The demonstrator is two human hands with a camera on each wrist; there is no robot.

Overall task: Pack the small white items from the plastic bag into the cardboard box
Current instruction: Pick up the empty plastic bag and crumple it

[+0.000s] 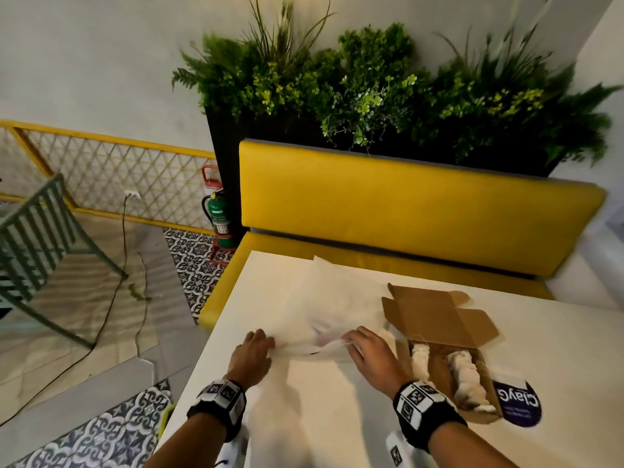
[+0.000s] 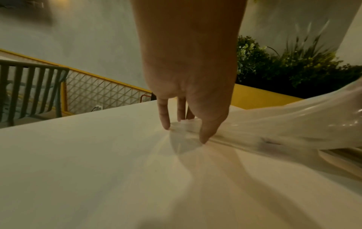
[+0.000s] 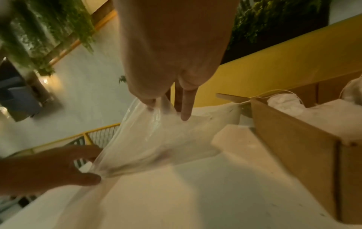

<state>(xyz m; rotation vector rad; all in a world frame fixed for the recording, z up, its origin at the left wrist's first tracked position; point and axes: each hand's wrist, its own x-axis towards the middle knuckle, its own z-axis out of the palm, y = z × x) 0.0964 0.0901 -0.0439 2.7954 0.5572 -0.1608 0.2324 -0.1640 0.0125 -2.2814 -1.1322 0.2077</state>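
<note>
A clear plastic bag (image 1: 324,298) lies flat on the white table (image 1: 304,417), its near edge stretched between both hands. My left hand (image 1: 260,342) pinches the bag's left corner (image 2: 186,125) against the tabletop. My right hand (image 1: 358,339) grips the right end of the bag (image 3: 154,117) and lifts it slightly. The open cardboard box (image 1: 449,363) stands to the right of my right hand, lid flaps up. Small white items (image 1: 467,376) lie in rows inside the box (image 3: 305,131). I cannot tell whether any items are left in the bag.
A yellow bench (image 1: 405,204) with plants (image 1: 371,89) behind it runs along the table's far side. A purple round sticker or card (image 1: 516,403) lies just right of the box. The table's left edge drops to the tiled floor, where a green chair (image 1: 33,238) stands.
</note>
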